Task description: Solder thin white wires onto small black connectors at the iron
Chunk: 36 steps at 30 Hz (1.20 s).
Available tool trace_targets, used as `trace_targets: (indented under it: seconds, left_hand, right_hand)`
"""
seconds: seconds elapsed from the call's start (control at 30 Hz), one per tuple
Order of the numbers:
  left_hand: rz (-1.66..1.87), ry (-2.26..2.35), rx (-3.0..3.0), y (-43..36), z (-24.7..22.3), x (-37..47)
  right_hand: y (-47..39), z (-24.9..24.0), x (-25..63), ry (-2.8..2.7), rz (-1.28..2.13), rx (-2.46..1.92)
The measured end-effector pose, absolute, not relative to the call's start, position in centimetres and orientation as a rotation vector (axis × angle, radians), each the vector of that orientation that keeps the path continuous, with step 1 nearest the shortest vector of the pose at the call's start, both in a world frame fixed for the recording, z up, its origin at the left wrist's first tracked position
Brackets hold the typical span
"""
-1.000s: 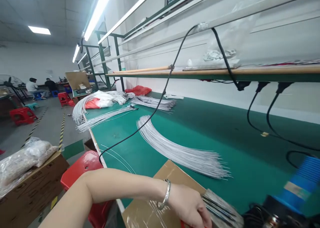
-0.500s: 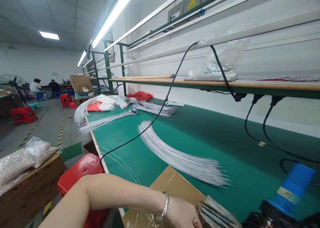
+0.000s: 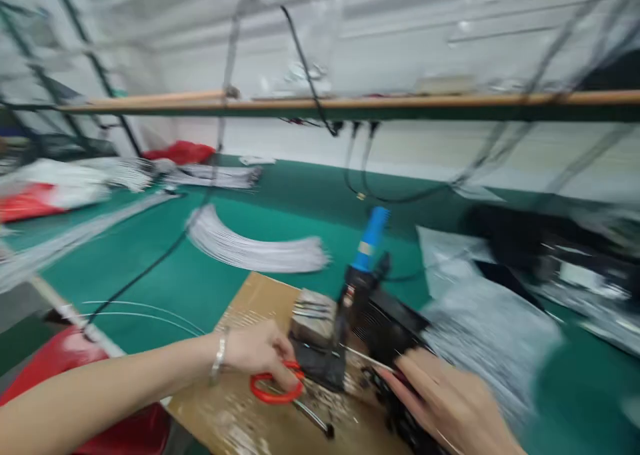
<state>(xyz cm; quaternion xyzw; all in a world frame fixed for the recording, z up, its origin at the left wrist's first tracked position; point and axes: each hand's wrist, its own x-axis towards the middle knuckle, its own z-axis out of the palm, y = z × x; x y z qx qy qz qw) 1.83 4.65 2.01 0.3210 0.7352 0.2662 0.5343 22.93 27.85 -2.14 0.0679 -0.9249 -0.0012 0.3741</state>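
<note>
My left hand (image 3: 263, 352), with a silver bangle at the wrist, is closed on red-handled scissors (image 3: 276, 396) above a brown cardboard sheet (image 3: 197, 412). Beside them lies a thin metal rod with a black tip (image 3: 313, 416). A thin pale wire (image 3: 367, 358) runs to the closed fingertips of my right hand (image 3: 445, 395), which is by a tangle of black parts (image 3: 383, 392). Between the hands stands a black holder (image 3: 345, 322) carrying an upright tool with a blue ribbed handle (image 3: 373, 235). A small wrapped block (image 3: 314, 316) is next to it. Motion blurs the details.
A curved bundle of white wires (image 3: 255, 250) lies on the green bench mat (image 3: 295, 205). Plastic bags (image 3: 490, 328) are at the right. A black cable (image 3: 165, 255) hangs across the left, and a red stool (image 3: 65, 355) stands below the bench edge. A shelf (image 3: 400, 105) crosses behind.
The view has swung right, bringing my right hand, the black holder and the plastic bags into sight. My left hand now has the red-handled scissors.
</note>
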Motion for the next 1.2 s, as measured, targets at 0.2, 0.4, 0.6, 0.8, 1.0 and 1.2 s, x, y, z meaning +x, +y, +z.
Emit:
trace_targets:
  seconds: [0.2,0.4,0.6,0.8,1.0,1.2]
  left_hand:
    - [0.588,1.672,0.806,5.5,3.1,1.0]
    - [0.548,1.699,0.787,5.6,3.1,1.3]
    - [0.503,1.697,0.763,5.3,3.4,1.0]
    - [0.462,1.707,0.794,5.4,3.4,1.0]
    - [0.356,1.723,0.878,5.5,2.5,1.2]
    - [0.072,1.93,1.109,6.1,3.5,1.1]
  right_hand:
    - [28.3,-1.7,22.2,-2.395,-0.115,0.129]
    - [28.4,-2.2,22.4,-2.39,-0.073,0.13]
    - [28.6,-2.6,22.2,-2.372,-0.034,0.124]
    - [28.6,-2.8,22.2,-2.344,-0.04,0.138]
    - [28.5,-2.7,22.2,-2.308,-0.09,0.167]
    - [28.3,-2.5,22.5,-2.306,-0.111,0.129]
